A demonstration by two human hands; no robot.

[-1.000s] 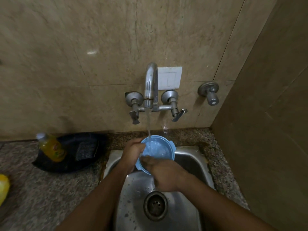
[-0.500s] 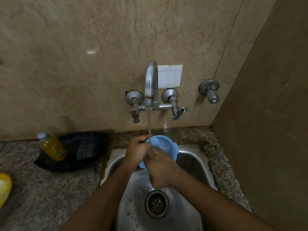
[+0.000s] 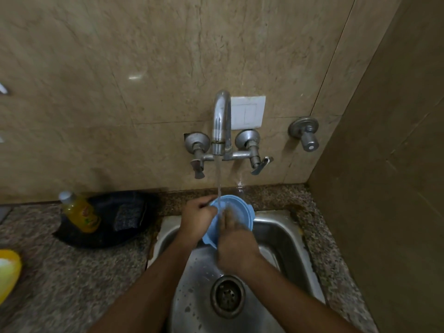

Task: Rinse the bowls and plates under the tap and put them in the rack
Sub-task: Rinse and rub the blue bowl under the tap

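So I've got the blue bowl (image 3: 236,211) up over the back of the steel sink (image 3: 286,236), tipped toward me so its inside faces the camera, right under the tap (image 3: 221,121) with the stream of water (image 3: 219,179) landing near its upper left rim. My left hand (image 3: 198,218) has the grip on it: fingers curled tight round the left edge of the rim, thumb side on top, so that grip is narrow and clamped on the bowl. My right hand (image 3: 236,246) is a bit motion blurred, but the fingers look fairly straight and are laid inside the bowl, pressing on the wet inner face, not wrapped round anything, so I'd call that one loose and flat rather than gripping. One of the bowl's little side tabs pokes out at the right and another at the lower left, just beside my right hand. Below my wrists there's the drain (image 3: 227,295) with water drops scattered round it. Off to the left on the speckled granite surface (image 3: 60,280) sits a black pan (image 3: 105,219) with a yellow dish soap bottle (image 3: 80,212) leaning in it and a dark scrub pad (image 3: 127,216) beside the bottle. Something yellow (image 3: 8,272) peeks in at the far left edge, can't tell what it is. There's a white switch plate (image 3: 247,111) on the wall behind the tap and a separate valve (image 3: 305,133) further right
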